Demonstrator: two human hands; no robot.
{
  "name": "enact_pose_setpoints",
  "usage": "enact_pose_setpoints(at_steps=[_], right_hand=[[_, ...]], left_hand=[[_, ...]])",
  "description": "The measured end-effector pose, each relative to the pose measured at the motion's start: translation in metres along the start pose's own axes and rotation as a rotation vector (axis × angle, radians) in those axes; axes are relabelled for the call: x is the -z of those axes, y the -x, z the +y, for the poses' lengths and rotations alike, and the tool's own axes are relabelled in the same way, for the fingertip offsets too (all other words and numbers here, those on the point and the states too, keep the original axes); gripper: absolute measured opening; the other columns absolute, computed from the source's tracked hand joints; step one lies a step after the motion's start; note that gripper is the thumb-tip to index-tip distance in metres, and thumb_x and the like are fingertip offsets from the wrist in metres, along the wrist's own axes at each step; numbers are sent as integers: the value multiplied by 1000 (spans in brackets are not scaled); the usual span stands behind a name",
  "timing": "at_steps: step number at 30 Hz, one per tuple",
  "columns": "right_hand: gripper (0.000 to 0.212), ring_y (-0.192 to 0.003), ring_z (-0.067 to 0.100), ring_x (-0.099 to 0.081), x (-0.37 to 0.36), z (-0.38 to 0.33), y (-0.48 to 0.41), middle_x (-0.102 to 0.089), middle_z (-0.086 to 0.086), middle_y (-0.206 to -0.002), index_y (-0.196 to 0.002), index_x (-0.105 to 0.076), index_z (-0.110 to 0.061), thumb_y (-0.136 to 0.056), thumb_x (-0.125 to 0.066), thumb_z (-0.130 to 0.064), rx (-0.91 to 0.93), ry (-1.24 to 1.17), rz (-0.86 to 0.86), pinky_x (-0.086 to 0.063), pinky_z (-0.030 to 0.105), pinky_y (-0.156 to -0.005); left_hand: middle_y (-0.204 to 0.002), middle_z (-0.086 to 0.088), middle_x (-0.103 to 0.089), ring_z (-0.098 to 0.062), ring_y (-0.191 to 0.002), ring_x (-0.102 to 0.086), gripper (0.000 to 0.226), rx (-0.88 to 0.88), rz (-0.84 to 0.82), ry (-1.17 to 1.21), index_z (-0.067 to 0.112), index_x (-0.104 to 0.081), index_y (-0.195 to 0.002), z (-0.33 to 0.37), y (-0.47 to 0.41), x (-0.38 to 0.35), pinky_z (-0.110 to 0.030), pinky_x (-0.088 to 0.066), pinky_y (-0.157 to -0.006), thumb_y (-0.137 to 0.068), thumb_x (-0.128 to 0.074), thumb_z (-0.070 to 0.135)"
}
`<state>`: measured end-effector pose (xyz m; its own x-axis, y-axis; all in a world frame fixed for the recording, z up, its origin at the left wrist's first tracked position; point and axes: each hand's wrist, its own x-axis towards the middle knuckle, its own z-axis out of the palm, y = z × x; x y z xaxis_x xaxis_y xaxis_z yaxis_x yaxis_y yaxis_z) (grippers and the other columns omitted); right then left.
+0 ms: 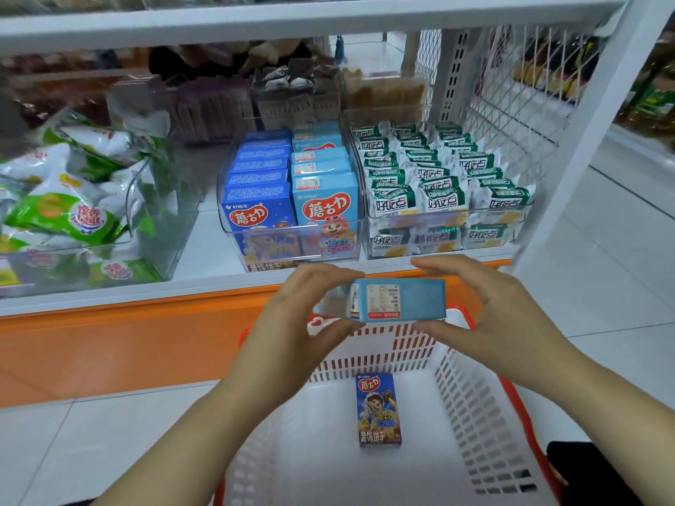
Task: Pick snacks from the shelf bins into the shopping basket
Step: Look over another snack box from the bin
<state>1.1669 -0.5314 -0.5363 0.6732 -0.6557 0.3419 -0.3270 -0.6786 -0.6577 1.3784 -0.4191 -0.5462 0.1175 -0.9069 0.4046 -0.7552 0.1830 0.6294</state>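
Where left hand (305, 310) and right hand (489, 304) pinch one box (405, 300): basket (475, 399), shelf (109, 295), tiled floor (617, 286).

A white metal shelving unit (292, 23) with an orange base panel (128, 345) is standing beyond the right hand (489, 304), glossy white floor tiles (621, 286) spreading to its right.

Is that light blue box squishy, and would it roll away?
Probably stiff: the light blue box keeps sharp edges pinched between left hand and right hand. Likely light: fingertips alone carry it. Flat sides, so it shouldn't roll.
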Motion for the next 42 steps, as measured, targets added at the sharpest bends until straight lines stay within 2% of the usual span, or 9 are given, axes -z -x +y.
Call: enact_pose_setpoints(at_steps=[4,8,14,17,20,25,29,36,42], right_hand=[[51,-107,-7,-44,-14,-12,-3,-53,-29,-113,-126,-45,-43,-78,-57,-52,196,216,-24,-33,20,-100],[39,-105,-13,-50,-10,-10,-6,-57,-38,-102,-107,-52,-47,-78,-74,-36,45,67,-72,-38,17,-101],[41,-107,-2,-60,1,1,-4,-65,-23,-112,-106,-54,-28,-77,-74,-6,-143,-304,-107,-49,20,-91],[43,-111,0,-59,-2,7,-4,-64,-21,-114,-107,-52,-31,-78,-73,-6,-171,-316,-125,-50,29,-95],[56,-119,-9,-48,-5,8,-4,-58,-28,-119,-113,-46,-48,-69,-76,-29,-178,-170,-70,-41,24,-102],[61,-120,-14,-41,-18,-13,-3,-44,-38,-125,-117,-37,-59,-69,-72,-45,-69,10,-80,-28,0,-95],[54,-120,-4,-45,-34,-19,-2,-47,-35,-122,-124,-41,-53,-80,-71,-45,26,35,-105,-36,22,-101],[42,-105,-7,-58,-22,1,-2,-65,-28,-106,-104,-54,-39,-81,-73,-10,-119,-196,-111,-48,13,-88],[40,-108,5,-63,-20,16,-2,-69,-15,-110,-108,-56,-20,-77,-69,0,-233,-460,-113,-52,23,-88]], left_hand=[[-113,21,-48,-12,-108,-53,53,-46,-37,-102,45,-43,-125,8,0,-5,-32,-50,-88,-76,-64,44],[-117,25,-47,-9,-114,-51,63,36,-34,-127,48,-40,-128,1,-1,10,-42,-47,-97,-71,-62,63],[-107,38,-55,18,-109,-48,44,211,-36,-6,54,-52,-100,-15,1,32,-1,-34,-87,-75,-78,29],[-108,34,-58,19,-108,-47,43,194,1,49,51,-55,-100,-11,1,29,3,-33,-83,-74,-79,25],[-109,26,-59,8,-107,-52,43,145,45,40,48,-57,-101,-9,2,26,-3,-38,-86,-73,-81,24],[-105,29,-51,-2,-102,-51,53,76,13,-54,41,-52,-117,-6,1,15,-45,-50,-87,-68,-70,45],[-97,31,-46,22,-101,-36,50,45,-25,-95,41,-57,-116,3,1,8,-57,-45,-95,-68,-71,46],[-109,39,-43,14,-110,-38,66,126,-99,-57,42,-46,-130,6,-2,12,-50,-37,-108,-71,-72,57],[-107,32,-56,-2,-110,-53,41,150,-58,24,61,-46,-99,6,2,11,-40,-47,-96,-77,-74,42]])
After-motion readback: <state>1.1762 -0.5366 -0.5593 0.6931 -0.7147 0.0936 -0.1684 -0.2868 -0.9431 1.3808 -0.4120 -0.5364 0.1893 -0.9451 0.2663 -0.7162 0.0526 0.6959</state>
